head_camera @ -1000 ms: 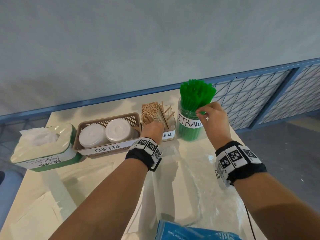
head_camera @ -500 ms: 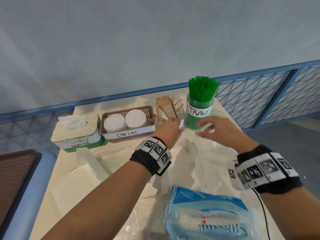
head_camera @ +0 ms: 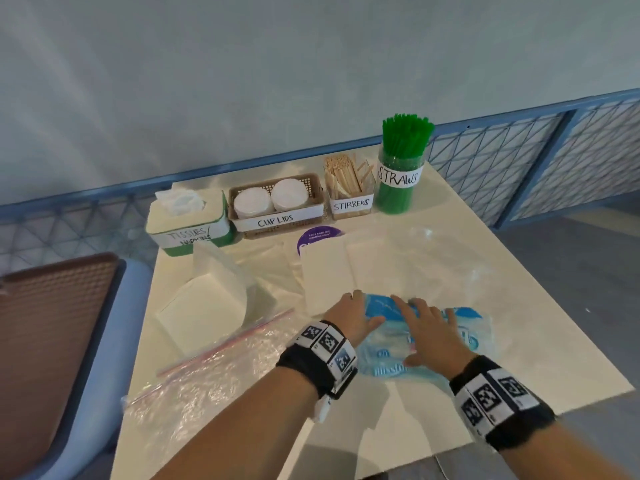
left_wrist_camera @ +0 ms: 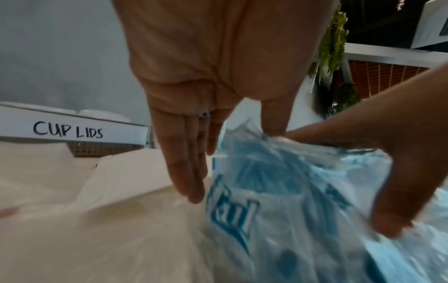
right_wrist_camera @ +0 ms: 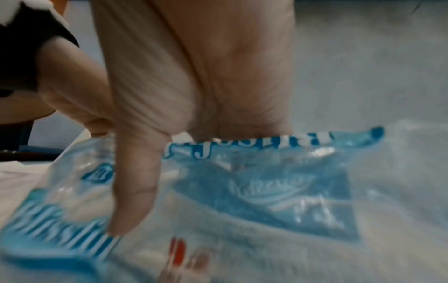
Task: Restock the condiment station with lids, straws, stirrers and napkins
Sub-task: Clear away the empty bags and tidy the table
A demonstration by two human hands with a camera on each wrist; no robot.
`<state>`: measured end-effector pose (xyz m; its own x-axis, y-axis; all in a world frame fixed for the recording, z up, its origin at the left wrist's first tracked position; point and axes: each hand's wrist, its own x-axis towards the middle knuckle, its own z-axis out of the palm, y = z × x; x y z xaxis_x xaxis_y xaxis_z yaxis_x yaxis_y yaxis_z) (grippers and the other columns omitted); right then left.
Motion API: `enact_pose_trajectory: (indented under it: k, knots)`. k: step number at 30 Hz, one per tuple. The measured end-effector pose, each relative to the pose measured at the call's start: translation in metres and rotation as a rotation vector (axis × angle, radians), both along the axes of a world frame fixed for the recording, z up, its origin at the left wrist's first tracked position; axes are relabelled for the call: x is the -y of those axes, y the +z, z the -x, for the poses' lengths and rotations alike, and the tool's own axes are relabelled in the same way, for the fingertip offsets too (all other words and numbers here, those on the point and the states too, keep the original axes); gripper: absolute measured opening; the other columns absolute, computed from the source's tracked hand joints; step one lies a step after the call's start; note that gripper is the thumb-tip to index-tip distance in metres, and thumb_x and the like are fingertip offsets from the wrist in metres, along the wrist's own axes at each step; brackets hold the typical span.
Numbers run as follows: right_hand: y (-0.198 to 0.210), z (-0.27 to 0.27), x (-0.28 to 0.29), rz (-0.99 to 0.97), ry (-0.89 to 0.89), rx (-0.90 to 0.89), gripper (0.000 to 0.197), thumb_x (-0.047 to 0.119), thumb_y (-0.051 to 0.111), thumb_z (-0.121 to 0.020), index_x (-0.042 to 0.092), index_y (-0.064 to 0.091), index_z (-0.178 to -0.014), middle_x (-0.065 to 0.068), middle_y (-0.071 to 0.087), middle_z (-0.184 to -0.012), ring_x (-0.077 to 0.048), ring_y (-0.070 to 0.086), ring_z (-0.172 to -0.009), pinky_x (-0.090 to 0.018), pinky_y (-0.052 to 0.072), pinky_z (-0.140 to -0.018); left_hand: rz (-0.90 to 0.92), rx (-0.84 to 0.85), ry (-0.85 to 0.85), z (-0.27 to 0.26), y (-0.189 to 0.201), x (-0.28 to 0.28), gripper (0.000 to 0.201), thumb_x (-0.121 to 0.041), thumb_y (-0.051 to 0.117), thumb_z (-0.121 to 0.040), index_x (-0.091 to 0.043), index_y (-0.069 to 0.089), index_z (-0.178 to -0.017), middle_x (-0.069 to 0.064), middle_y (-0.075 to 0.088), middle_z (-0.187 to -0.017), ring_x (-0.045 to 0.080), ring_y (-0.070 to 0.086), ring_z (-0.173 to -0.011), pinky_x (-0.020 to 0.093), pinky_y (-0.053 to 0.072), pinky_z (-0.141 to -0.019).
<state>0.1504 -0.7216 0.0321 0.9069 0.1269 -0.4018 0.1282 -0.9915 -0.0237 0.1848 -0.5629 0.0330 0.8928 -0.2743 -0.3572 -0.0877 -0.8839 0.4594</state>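
A blue and clear plastic napkin pack [head_camera: 465, 336] lies on the near middle of the white table [head_camera: 519, 323]. My left hand [head_camera: 349, 313] touches its left edge with straight fingers [left_wrist_camera: 186, 172] and its thumb rests on the wrapper. My right hand [head_camera: 426, 327] lies spread over the top of the napkin pack [right_wrist_camera: 266, 181], thumb [right_wrist_camera: 135, 181] pressed on the wrapper; its fingertips are hidden behind a raised fold. Along the back stand the tissue box [head_camera: 187, 220], the cup lids basket [head_camera: 277, 220], the stirrers holder [head_camera: 349, 202] and the straws jar [head_camera: 398, 178].
Loose white napkin stacks [head_camera: 325, 275] and a folded white packet [head_camera: 207, 299] lie mid-table. A crumpled clear zip bag [head_camera: 214, 368] covers the near left. A woven chair [head_camera: 52, 341] stands left of the table; a blue lattice fence [head_camera: 519, 157] runs behind.
Both hands have drawn back from the stirrers and straws at the back and come down onto the blue napkin pack near me. The head view has tilted down and back.
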Motion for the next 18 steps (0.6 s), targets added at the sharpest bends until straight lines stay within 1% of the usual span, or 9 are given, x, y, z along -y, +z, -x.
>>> enact_pose_trajectory:
  k: [3,5,7,9,10,12,13,15,18]
  knots:
    - [-0.01,0.008,-0.003,-0.007,-0.03,0.1,0.069,0.03,0.059,-0.086,0.027,0.022,-0.144,0.004,0.046,-0.135,-0.018,0.045,-0.126,-0.044,0.02,-0.11,0.073,-0.003,0.033,0.019,0.001,-0.002,0.054,-0.041,0.051,-0.092,-0.003,0.038,-0.128,0.018,0.05,-0.127,0.03,0.051,-0.114,0.035,0.039,-0.091]
    - [-0.012,0.014,-0.004,-0.011,-0.021,0.14,0.046,0.026,0.048,-0.091,0.03,0.039,-0.135,0.007,0.056,-0.125,-0.015,0.052,-0.118,-0.038,0.022,-0.106,0.162,0.01,0.076,0.029,0.006,-0.007,0.062,-0.042,0.052,-0.091,-0.005,0.032,-0.136,0.016,0.046,-0.133,0.028,0.048,-0.12,0.033,0.037,-0.098]
    - [-0.003,0.019,-0.009,-0.04,-0.025,0.206,0.034,0.026,0.047,-0.09,0.028,0.053,-0.123,0.004,0.061,-0.111,-0.018,0.058,-0.108,-0.033,0.031,-0.098,0.314,0.017,0.148,0.035,0.013,-0.017,0.073,-0.044,0.057,-0.088,-0.008,0.025,-0.142,0.013,0.041,-0.139,0.025,0.043,-0.127,0.033,0.035,-0.104]
    - [0.019,0.021,-0.02,-0.211,-0.107,0.269,0.025,0.023,0.049,-0.09,0.018,0.061,-0.112,-0.005,0.061,-0.102,-0.025,0.06,-0.098,-0.03,0.037,-0.08,0.538,0.008,0.227,0.039,0.018,-0.032,0.088,-0.048,0.066,-0.079,-0.012,0.02,-0.145,0.007,0.038,-0.143,0.021,0.04,-0.132,0.034,0.034,-0.109]
    - [0.032,0.022,-0.027,-0.347,-0.173,0.297,0.023,0.021,0.05,-0.091,0.01,0.062,-0.107,-0.01,0.061,-0.099,-0.029,0.06,-0.094,-0.031,0.036,-0.072,0.663,-0.011,0.259,0.042,0.02,-0.04,0.099,-0.052,0.07,-0.071,-0.014,0.017,-0.146,0.004,0.037,-0.145,0.018,0.038,-0.134,0.035,0.033,-0.111]
    - [0.056,0.021,-0.046,-0.584,-0.256,0.375,0.024,0.02,0.055,-0.09,0.0,0.061,-0.1,-0.018,0.062,-0.096,-0.034,0.059,-0.089,-0.029,0.032,-0.065,0.86,-0.073,0.302,0.049,0.024,-0.055,0.118,-0.054,0.074,-0.055,-0.018,0.01,-0.147,0.001,0.035,-0.148,0.01,0.035,-0.135,0.036,0.031,-0.113]
    - [0.065,0.019,-0.057,-0.674,-0.257,0.401,0.026,0.021,0.058,-0.089,-0.002,0.061,-0.1,-0.019,0.063,-0.095,-0.034,0.059,-0.087,-0.028,0.031,-0.064,0.929,-0.086,0.307,0.053,0.027,-0.061,0.119,-0.049,0.075,-0.053,-0.018,0.009,-0.147,-0.001,0.036,-0.146,0.003,0.036,-0.132,0.031,0.031,-0.113]
    - [0.081,0.017,-0.086,-0.827,-0.193,0.363,0.026,0.023,0.06,-0.089,-0.001,0.063,-0.101,-0.017,0.066,-0.094,-0.031,0.061,-0.087,-0.026,0.035,-0.066,1.006,-0.044,0.292,0.058,0.033,-0.072,0.102,-0.033,0.077,-0.058,-0.016,0.022,-0.142,-0.008,0.045,-0.135,-0.009,0.045,-0.12,0.017,0.037,-0.105]
    - [0.09,0.013,-0.127,-1.04,-0.126,0.215,0.023,0.02,0.063,-0.088,0.004,0.065,-0.105,-0.013,0.07,-0.095,-0.026,0.066,-0.087,-0.03,0.049,-0.076,1.035,0.052,0.361,0.062,0.042,-0.094,0.059,-0.009,0.08,-0.064,-0.018,0.054,-0.116,-0.004,0.064,-0.11,0.001,0.062,-0.101,0.026,0.048,-0.093]
